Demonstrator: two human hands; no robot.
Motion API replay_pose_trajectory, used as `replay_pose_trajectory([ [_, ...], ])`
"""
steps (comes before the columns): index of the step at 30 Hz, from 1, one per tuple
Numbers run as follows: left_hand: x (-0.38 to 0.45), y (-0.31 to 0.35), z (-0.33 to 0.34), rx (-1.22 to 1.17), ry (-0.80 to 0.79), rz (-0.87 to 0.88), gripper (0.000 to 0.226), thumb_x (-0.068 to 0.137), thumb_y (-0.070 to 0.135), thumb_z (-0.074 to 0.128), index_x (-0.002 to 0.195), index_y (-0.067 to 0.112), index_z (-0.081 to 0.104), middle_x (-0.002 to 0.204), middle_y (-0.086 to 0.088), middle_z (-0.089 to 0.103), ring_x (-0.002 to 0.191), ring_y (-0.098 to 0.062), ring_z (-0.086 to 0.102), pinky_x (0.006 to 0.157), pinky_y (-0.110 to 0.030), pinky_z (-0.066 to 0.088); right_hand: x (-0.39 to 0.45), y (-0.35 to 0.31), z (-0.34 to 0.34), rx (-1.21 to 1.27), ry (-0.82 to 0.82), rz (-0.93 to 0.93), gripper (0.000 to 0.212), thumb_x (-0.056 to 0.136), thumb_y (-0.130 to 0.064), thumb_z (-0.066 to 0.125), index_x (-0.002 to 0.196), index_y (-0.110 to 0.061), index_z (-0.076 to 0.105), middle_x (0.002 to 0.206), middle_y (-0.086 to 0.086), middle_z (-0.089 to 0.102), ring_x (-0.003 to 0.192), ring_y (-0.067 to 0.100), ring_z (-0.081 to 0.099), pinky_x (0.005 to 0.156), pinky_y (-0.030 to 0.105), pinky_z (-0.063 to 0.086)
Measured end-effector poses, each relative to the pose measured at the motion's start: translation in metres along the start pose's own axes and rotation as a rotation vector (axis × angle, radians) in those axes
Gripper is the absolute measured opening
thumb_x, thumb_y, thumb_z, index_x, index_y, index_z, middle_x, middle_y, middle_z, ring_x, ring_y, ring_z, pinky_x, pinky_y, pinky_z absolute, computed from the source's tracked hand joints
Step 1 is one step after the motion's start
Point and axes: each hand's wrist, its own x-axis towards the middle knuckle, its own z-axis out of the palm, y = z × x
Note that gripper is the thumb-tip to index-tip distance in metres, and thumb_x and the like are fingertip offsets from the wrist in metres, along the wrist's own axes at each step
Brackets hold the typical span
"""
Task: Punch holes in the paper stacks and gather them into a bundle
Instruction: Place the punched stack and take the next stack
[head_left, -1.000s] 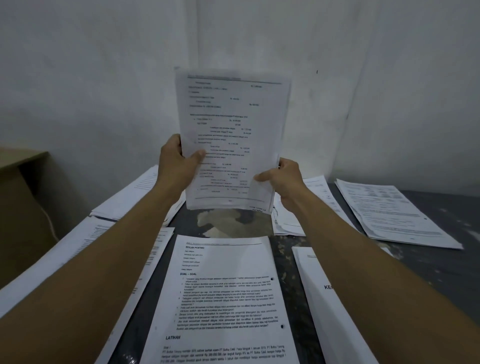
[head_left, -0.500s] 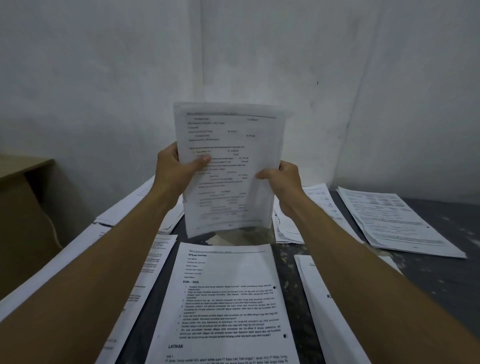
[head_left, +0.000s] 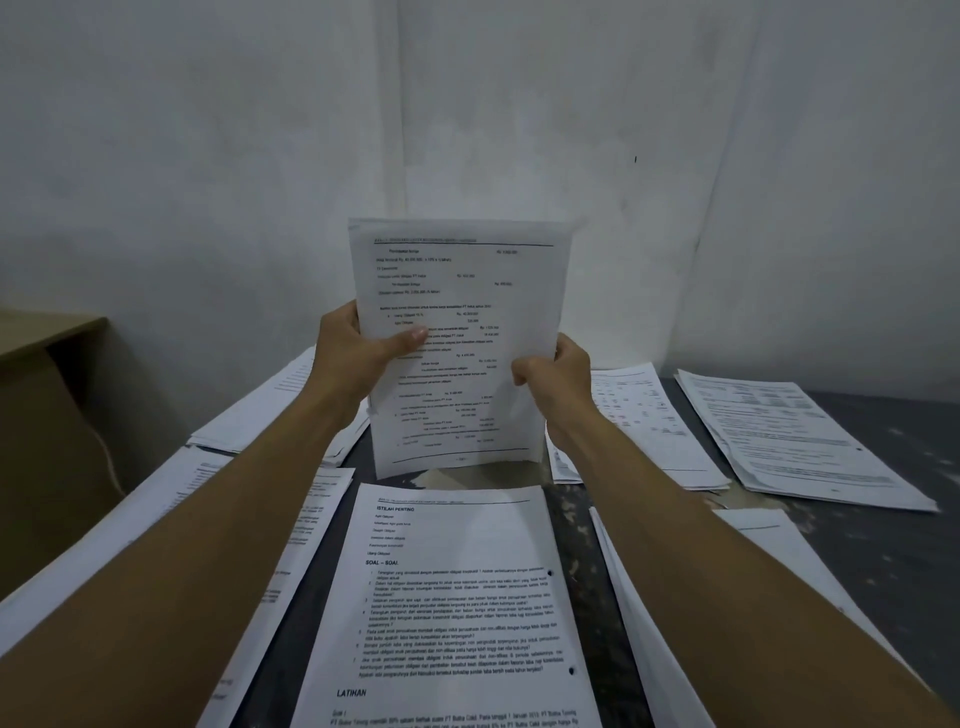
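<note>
Now both hands grip upright paper stack on table

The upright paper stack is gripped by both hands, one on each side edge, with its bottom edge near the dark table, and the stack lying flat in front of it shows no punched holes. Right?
Not quite. In the head view the flat stack shows two punched holes along its right edge. The rest holds: left hand and right hand grip the upright stack by its side edges, low over the table.
</note>
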Motion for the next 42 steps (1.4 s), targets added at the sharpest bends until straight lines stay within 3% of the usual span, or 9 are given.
replay_pose_trajectory([
  [8, 0.000, 0.002, 0.000, -0.038, -0.018, 0.004, 0.051, 0.055, 0.031, 0.091, 0.101, 0.025, 0.069, 0.101, 0.007, 0.076, 0.087, -0.015, 0.075, 0.069, -0.031, 0.062, 0.002, -0.006, -0.006, -0.014, -0.044, 0.064, 0.042, 0.069, 0.007, 0.058, 0.107, -0.011, 0.064, 0.102, 0.001, 0.068, 0.093, 0.022, 0.059, 0.069, 0.029, 0.049],
  [14, 0.010, 0.012, 0.002, -0.068, -0.024, 0.019, 0.058, 0.056, 0.028, 0.092, 0.108, 0.017, 0.069, 0.107, 0.001, 0.076, 0.093, -0.021, 0.074, 0.074, -0.038, 0.062, 0.007, -0.012, -0.005, 0.046, 0.013, -0.011, 0.025, 0.075, 0.004, 0.058, 0.092, -0.013, 0.064, 0.096, -0.004, 0.067, 0.088, 0.020, 0.059, 0.071, 0.033, 0.050],
  [20, 0.006, -0.002, 0.004, -0.051, -0.033, -0.008, 0.047, 0.060, 0.020, 0.091, 0.103, 0.017, 0.072, 0.097, 0.006, 0.077, 0.085, -0.014, 0.075, 0.071, -0.035, 0.063, 0.009, 0.005, -0.003, -0.001, 0.023, 0.028, 0.022, 0.071, 0.005, 0.056, 0.080, -0.014, 0.062, 0.090, -0.001, 0.067, 0.086, 0.020, 0.057, 0.071, 0.033, 0.049],
  [25, 0.015, 0.003, 0.002, -0.054, -0.029, 0.029, 0.044, 0.064, 0.017, 0.092, 0.103, 0.016, 0.073, 0.102, 0.003, 0.077, 0.090, -0.018, 0.075, 0.071, -0.034, 0.062, 0.015, -0.002, 0.003, 0.011, 0.049, -0.029, 0.027, 0.079, 0.002, 0.052, 0.085, -0.020, 0.065, 0.089, -0.006, 0.068, 0.086, 0.018, 0.061, 0.070, 0.031, 0.054],
  [29, 0.009, -0.004, 0.005, -0.048, -0.017, 0.016, 0.042, 0.055, 0.025, 0.092, 0.092, 0.024, 0.073, 0.090, 0.014, 0.077, 0.079, -0.009, 0.075, 0.060, -0.023, 0.059, 0.011, 0.010, 0.002, -0.085, -0.045, 0.034, 0.027, 0.081, 0.000, 0.055, 0.098, -0.019, 0.065, 0.093, -0.009, 0.066, 0.088, 0.016, 0.059, 0.069, 0.029, 0.051],
  [33, 0.011, -0.007, 0.004, -0.020, 0.000, -0.008, 0.043, 0.057, 0.023, 0.094, 0.095, 0.021, 0.074, 0.091, 0.012, 0.077, 0.079, -0.010, 0.075, 0.062, -0.026, 0.060, 0.014, 0.004, -0.002, -0.057, -0.065, -0.032, 0.033, 0.086, -0.007, 0.066, 0.117, -0.017, 0.064, 0.110, -0.003, 0.068, 0.099, 0.018, 0.062, 0.083, 0.037, 0.055],
  [36, 0.014, -0.007, 0.003, 0.006, -0.007, -0.022, 0.040, 0.062, 0.019, 0.093, 0.097, 0.020, 0.074, 0.093, 0.008, 0.077, 0.079, -0.011, 0.075, 0.062, -0.027, 0.060, 0.018, -0.008, -0.007, -0.026, -0.061, -0.158, 0.028, 0.087, -0.014, 0.073, 0.114, -0.020, 0.065, 0.111, -0.004, 0.069, 0.097, 0.015, 0.065, 0.079, 0.032, 0.057],
  [39, 0.013, -0.004, 0.002, 0.003, -0.027, -0.021, 0.038, 0.063, 0.020, 0.092, 0.095, 0.023, 0.073, 0.092, 0.009, 0.077, 0.079, -0.011, 0.075, 0.060, -0.025, 0.060, 0.020, -0.015, -0.011, -0.024, -0.067, -0.179, 0.018, 0.089, -0.017, 0.072, 0.106, -0.022, 0.068, 0.101, -0.008, 0.071, 0.091, 0.011, 0.067, 0.064, 0.021, 0.054],
  [42, 0.016, 0.009, -0.001, -0.056, -0.058, 0.000, 0.038, 0.061, 0.023, 0.089, 0.096, 0.020, 0.075, 0.093, 0.006, 0.078, 0.081, -0.015, 0.076, 0.061, -0.024, 0.059, 0.024, -0.018, -0.015, -0.015, -0.074, -0.146, 0.017, 0.090, -0.016, 0.071, 0.107, -0.021, 0.070, 0.101, -0.008, 0.072, 0.091, 0.011, 0.068, 0.069, 0.028, 0.057],
])
